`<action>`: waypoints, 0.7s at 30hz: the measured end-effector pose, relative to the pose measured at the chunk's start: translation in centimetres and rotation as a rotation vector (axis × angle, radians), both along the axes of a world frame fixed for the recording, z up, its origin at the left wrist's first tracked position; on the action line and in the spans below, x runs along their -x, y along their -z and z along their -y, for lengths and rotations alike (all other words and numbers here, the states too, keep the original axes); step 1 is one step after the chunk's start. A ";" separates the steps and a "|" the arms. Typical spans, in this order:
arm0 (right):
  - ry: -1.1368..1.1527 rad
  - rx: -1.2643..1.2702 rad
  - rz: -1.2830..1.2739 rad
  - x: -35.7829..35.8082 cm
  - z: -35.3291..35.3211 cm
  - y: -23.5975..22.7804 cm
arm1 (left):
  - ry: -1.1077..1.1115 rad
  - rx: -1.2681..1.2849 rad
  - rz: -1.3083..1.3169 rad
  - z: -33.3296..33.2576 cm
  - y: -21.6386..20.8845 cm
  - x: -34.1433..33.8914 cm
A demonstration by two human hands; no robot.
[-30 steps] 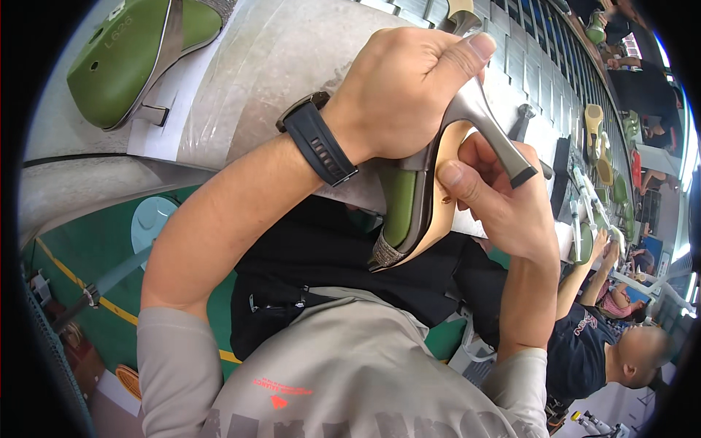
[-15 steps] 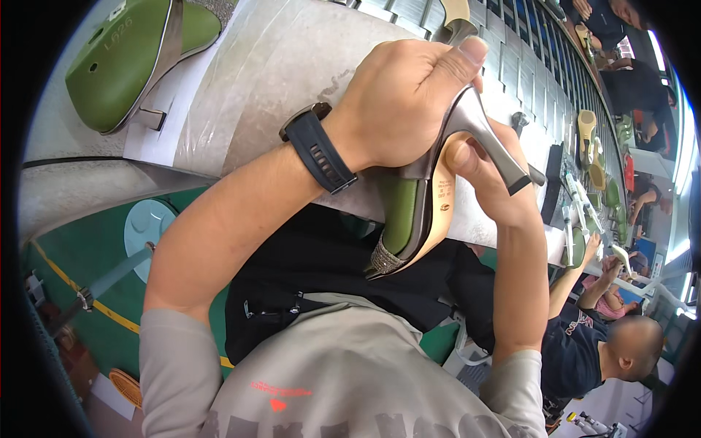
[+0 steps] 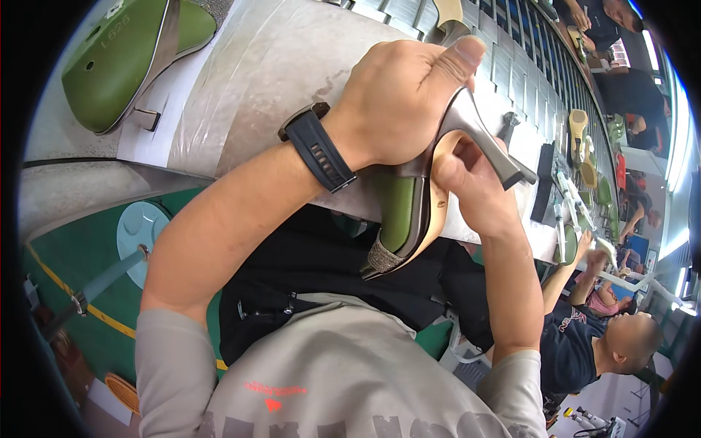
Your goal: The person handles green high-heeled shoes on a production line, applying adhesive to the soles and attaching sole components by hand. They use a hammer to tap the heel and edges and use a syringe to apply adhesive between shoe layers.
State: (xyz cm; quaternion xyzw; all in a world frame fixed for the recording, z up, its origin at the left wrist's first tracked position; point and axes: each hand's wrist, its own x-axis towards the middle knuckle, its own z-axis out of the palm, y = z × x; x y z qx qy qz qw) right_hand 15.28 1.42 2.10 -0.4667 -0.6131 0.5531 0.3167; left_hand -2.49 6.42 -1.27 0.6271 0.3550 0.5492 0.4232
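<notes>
A green high-heeled shoe (image 3: 399,212) with a glittery toe band, pale sole and grey metallic heel is held tilted, toe toward me. My left hand (image 3: 398,102), with a dark watch at its wrist, wraps round its back part, thumb up by the heel. On the other side my right hand (image 3: 482,186) is closed, its thumb against the sole under the arch and its fingers curled near the heel. A metal-headed tool (image 3: 510,123) shows partly behind the heel and right hand; I cannot tell whether the hand touches it.
Another green shoe (image 3: 120,62) lies on the worktable (image 3: 270,55) at the upper left. A pale-soled shoe (image 3: 447,14) sits on the metal slat conveyor (image 3: 504,44) beyond my hands. At right are a dark tray (image 3: 542,182), several shoes and a co-worker (image 3: 577,343); a light-blue stool (image 3: 139,233) stands lower left.
My right hand has shifted slightly left and its thumb has moved along the sole. The left hand keeps its hold; the shoe stays nearly in place. The view has shifted a little.
</notes>
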 end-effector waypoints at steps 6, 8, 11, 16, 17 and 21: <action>0.078 0.038 0.045 0.7 0.6 -0.5 | -0.001 -0.014 -0.038 -0.2 -0.3 -0.1; 0.101 0.045 -0.059 0.9 1.0 -0.2 | 0.049 0.035 -0.011 -0.1 0.0 0.0; 0.087 0.124 -0.154 0.2 2.8 0.2 | 0.094 0.014 0.047 -0.1 0.9 0.4; -0.032 0.152 -0.146 -1.1 5.0 0.5 | 0.134 -0.012 0.029 0.0 0.3 0.5; -0.005 0.154 -0.123 -0.9 5.0 0.4 | 0.137 -0.007 0.024 0.0 0.2 0.3; 0.171 0.190 -0.170 1.1 3.6 -0.3 | 0.059 -0.011 0.074 0.1 0.2 0.1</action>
